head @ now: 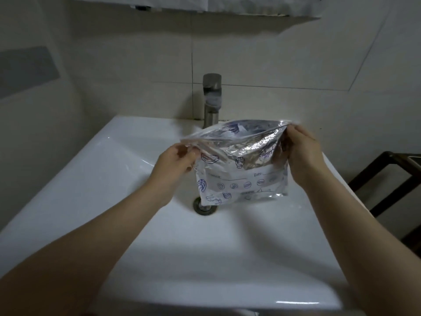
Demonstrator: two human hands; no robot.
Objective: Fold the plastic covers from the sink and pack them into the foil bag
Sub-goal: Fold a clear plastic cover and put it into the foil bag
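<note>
Above the sink (114,160): foil bag (241,169), mouth pinched apart by left hand (175,160) and right hand (300,149). Covers unseen; packing likely near done.

Left hand (176,159), right hand (300,149), both pinching

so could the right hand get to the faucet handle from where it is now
Probably not yet: the right hand and left hand both pinch the foil bag, held open before the faucet. It must let go first.
</note>
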